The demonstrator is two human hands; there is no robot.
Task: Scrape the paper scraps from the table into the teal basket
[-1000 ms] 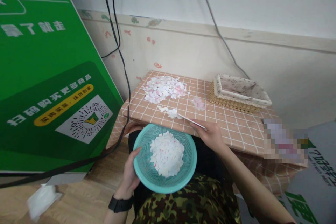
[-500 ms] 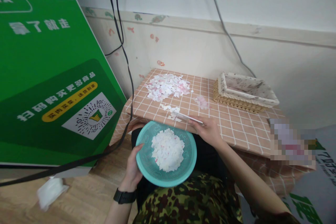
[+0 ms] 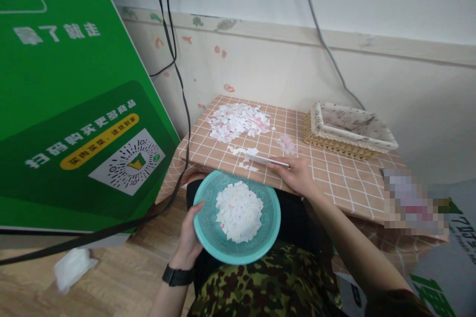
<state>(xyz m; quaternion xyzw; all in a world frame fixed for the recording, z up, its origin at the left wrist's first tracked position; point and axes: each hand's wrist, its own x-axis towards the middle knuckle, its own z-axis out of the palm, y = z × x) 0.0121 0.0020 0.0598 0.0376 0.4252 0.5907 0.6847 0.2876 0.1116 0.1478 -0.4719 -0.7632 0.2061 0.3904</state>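
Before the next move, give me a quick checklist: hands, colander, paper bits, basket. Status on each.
1. Left hand holding the colander, thumb over the rim: ok.
2. Right hand gripping the thin flat tool: ok.
3. Heap of paper bits within the colander's rim: ok, gathered mid-bowl.
4. Loose bits kept back from the table's front edge: not ok, some lie near it by the tool.
5. Colander's far rim touching the table: cannot tell.
6. Lined basket apart from the right hand: ok, it sits farther back on the table.
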